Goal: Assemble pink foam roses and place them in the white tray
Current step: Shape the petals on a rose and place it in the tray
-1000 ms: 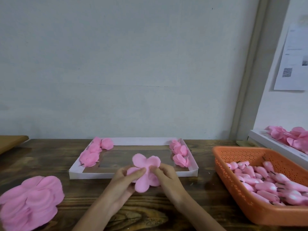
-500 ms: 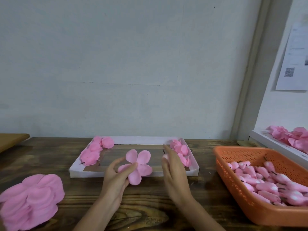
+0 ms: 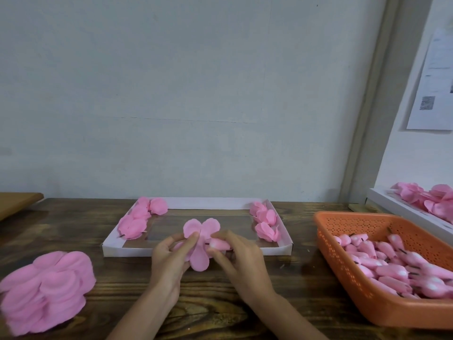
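Centrally, petal piece (image 3: 199,244) in L hand (image 3: 169,262); bud (image 3: 220,244) in R hand (image 3: 241,262), alongside

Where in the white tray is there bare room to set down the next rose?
The middle of the white tray is bare, between the left-end roses and the right-end roses; both ends are crowded. Bare table wood also lies between the petal stack and the left hand, and between the right hand and the orange basket.
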The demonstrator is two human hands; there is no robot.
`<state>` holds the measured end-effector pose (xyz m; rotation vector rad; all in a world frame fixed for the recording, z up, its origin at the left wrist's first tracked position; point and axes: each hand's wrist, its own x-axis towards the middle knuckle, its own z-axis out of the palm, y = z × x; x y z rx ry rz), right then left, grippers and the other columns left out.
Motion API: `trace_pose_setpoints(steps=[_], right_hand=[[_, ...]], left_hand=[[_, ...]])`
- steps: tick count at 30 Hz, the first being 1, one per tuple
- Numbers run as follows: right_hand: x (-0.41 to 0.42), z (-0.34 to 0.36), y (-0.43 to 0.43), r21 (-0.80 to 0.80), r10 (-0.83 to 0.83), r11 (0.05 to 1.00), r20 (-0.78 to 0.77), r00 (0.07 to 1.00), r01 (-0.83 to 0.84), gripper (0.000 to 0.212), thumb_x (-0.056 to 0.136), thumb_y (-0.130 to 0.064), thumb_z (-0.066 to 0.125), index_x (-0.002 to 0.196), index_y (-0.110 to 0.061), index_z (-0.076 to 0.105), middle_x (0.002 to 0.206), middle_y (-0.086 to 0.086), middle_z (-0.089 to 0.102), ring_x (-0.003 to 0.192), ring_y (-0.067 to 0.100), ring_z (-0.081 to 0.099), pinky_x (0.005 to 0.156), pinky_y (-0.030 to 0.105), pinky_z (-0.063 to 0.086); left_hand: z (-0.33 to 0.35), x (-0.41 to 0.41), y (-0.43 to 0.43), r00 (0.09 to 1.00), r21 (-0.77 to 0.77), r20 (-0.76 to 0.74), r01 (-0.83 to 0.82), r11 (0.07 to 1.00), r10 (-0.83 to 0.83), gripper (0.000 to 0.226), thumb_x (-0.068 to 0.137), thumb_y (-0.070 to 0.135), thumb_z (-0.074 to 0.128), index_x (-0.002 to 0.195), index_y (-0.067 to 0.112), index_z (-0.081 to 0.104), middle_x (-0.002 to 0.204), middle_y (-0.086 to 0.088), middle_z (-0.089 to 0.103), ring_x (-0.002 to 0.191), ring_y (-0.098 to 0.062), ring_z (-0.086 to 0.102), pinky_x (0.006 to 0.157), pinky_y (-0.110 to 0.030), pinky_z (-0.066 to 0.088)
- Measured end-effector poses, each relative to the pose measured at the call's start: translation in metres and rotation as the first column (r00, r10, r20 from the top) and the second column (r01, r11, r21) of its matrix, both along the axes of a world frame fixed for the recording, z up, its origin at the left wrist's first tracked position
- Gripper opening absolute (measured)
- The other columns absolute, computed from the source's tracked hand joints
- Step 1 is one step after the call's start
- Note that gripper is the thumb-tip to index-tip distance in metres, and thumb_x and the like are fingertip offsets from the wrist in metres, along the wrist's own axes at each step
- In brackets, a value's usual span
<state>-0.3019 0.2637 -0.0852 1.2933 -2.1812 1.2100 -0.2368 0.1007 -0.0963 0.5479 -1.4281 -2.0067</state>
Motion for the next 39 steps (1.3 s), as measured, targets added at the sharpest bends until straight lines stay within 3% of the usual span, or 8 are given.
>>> trace_pose_setpoints(steps=[5, 13, 17, 20, 24, 29, 35, 39], right_hand=[[-0.005, -0.005, 0.001, -0.007, -0.053, 0.999, 0.076, 0.996, 0.054, 0.029, 0.095, -0.048, 0.071, 0.114, -0.032, 0.056, 0.096, -0.014, 0.072, 0.084, 0.005, 0.068, 0.073, 0.031, 0.057], [-0.005, -0.005, 0.0, -0.043, -0.027, 0.999, 0.048, 0.999, 0.029, 0.029, 0.093, -0.054, 0.067, 0.112, -0.036, 0.054, 0.091, -0.015, 0.072, 0.08, 0.005, 0.068, 0.067, 0.032, 0.056], [-0.004, -0.004, 0.0, -0.03, -0.031, 0.999, 0.013, 0.999, 0.031, 0.026, 0.092, -0.053, 0.067, 0.11, -0.04, 0.053, 0.092, -0.018, 0.071, 0.079, 0.002, 0.067, 0.068, 0.025, 0.055], [-0.004, -0.004, 0.0, -0.045, -0.05, 0.998, 0.025, 0.998, 0.051, 0.025, 0.09, -0.046, 0.074, 0.107, -0.033, 0.061, 0.09, -0.018, 0.072, 0.077, 0.004, 0.067, 0.067, 0.025, 0.056], [-0.004, -0.004, -0.002, -0.144, -0.033, 0.988, 0.2, 0.979, 0.063, 0.025, 0.083, -0.04, 0.084, 0.101, -0.026, 0.071, 0.082, -0.015, 0.074, 0.074, 0.009, 0.071, 0.067, 0.032, 0.06], [-0.006, -0.003, -0.001, -0.218, -0.027, 0.972, 0.248, 0.968, 0.083, 0.018, 0.081, -0.038, 0.08, 0.094, -0.03, 0.071, 0.081, -0.016, 0.075, 0.073, 0.012, 0.072, 0.066, 0.035, 0.06], [-0.004, -0.003, -0.001, -0.198, -0.072, 0.973, 0.234, 0.97, 0.12, 0.015, 0.082, -0.024, 0.084, 0.09, -0.028, 0.073, 0.074, -0.014, 0.072, 0.07, 0.011, 0.069, 0.064, 0.032, 0.058], [-0.004, -0.001, -0.001, -0.189, -0.057, 0.976, 0.254, 0.965, 0.107, 0.011, 0.088, -0.03, 0.082, 0.092, -0.022, 0.075, 0.075, -0.01, 0.073, 0.072, 0.014, 0.069, 0.067, 0.038, 0.058]], left_hand=[[-0.002, -0.001, 0.001, 1.0, -0.004, 0.018, 0.008, 1.0, -0.008, 0.036, 0.081, 0.021, 0.087, 0.111, 0.01, 0.071, 0.101, -0.009, 0.08, 0.093, -0.024, 0.078, 0.072, -0.037, 0.063], [-0.002, -0.001, 0.007, 0.999, -0.064, 0.018, 0.033, 0.997, -0.032, 0.039, 0.078, 0.029, 0.088, 0.109, 0.01, 0.073, 0.097, -0.01, 0.081, 0.092, -0.028, 0.078, 0.079, -0.046, 0.064], [0.0, 0.0, 0.008, 0.999, -0.116, 0.017, 0.03, 0.993, -0.028, 0.028, 0.082, 0.026, 0.086, 0.103, 0.01, 0.076, 0.095, -0.012, 0.08, 0.095, -0.032, 0.077, 0.089, -0.053, 0.061], [0.001, 0.001, 0.009, 0.999, -0.178, 0.017, 0.036, 0.983, -0.034, 0.024, 0.084, 0.024, 0.085, 0.099, 0.01, 0.075, 0.092, -0.012, 0.08, 0.091, -0.032, 0.077, 0.083, -0.05, 0.063], [0.002, 0.001, 0.015, 0.998, -0.234, -0.026, 0.045, 0.971, -0.053, 0.015, 0.085, 0.024, 0.084, 0.093, 0.012, 0.077, 0.088, -0.01, 0.08, 0.086, -0.026, 0.078, 0.067, -0.028, 0.06], [0.003, -0.001, 0.018, 0.998, -0.198, -0.028, 0.053, 0.979, -0.06, 0.015, 0.083, 0.024, 0.085, 0.092, 0.014, 0.078, 0.092, -0.008, 0.08, 0.089, -0.026, 0.078, 0.079, -0.045, 0.062], [0.002, -0.002, 0.021, 0.994, -0.195, -0.031, 0.093, 0.976, -0.101, 0.007, 0.087, 0.016, 0.082, 0.091, 0.013, 0.078, 0.096, -0.012, 0.08, 0.096, -0.032, 0.077, 0.083, -0.049, 0.063], [0.007, 0.002, 0.019, 0.987, -0.179, -0.037, 0.144, 0.973, -0.153, 0.023, 0.087, 0.02, 0.083, 0.109, 0.024, 0.079, 0.111, -0.004, 0.079, 0.108, -0.023, 0.074, 0.093, -0.046, 0.06]])
